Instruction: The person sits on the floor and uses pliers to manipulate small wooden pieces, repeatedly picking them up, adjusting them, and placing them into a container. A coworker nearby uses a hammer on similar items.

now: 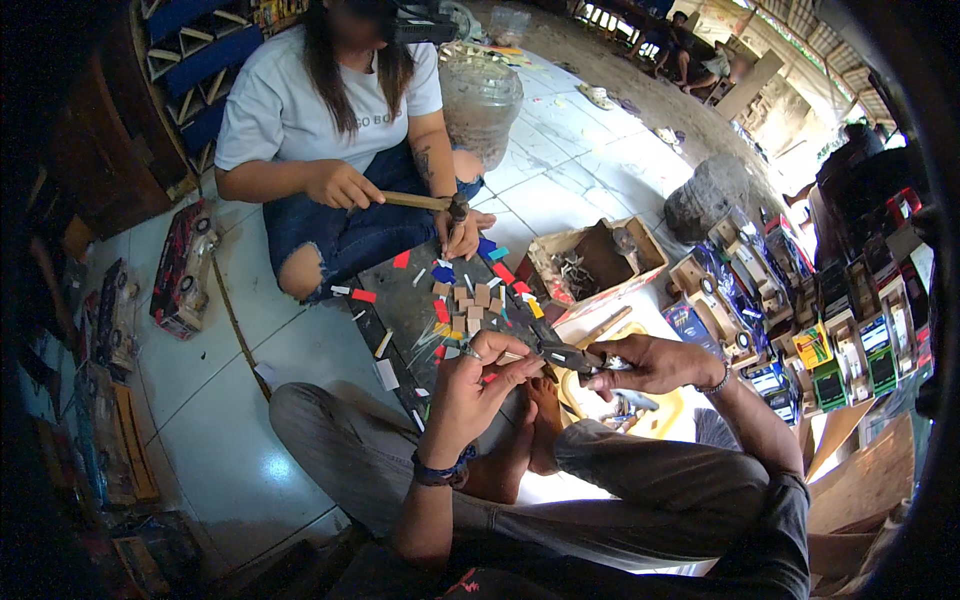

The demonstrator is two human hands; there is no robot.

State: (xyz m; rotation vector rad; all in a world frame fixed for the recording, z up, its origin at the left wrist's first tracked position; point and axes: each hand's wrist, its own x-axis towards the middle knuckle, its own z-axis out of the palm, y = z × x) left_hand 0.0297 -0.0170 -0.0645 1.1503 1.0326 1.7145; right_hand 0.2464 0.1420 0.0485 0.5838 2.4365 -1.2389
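Note:
My left hand (472, 392) is closed in a pinch on a small light-brown piece (513, 357), perhaps wood. In my right hand (655, 364) is a pair of pliers (566, 356), gripped by the handles. The dark jaws meet the far end of the small piece; whether they bite on it is too small to tell. Both hands are over a dark board (395, 290), where small wooden blocks (470, 306) lie among red, blue, yellow and white scraps. Across the board a co-worker's hand holds a hammer (425, 201), its head above the co-worker's other hand.
Right of the board stands a box (590, 270) with small metal-looking pieces. Below it is a yellow tub (665, 415) with tools. Several toy trucks (790, 320) stand in rows on the right, and another truck (185, 265) on the left tiles. My bare feet are beneath my hands.

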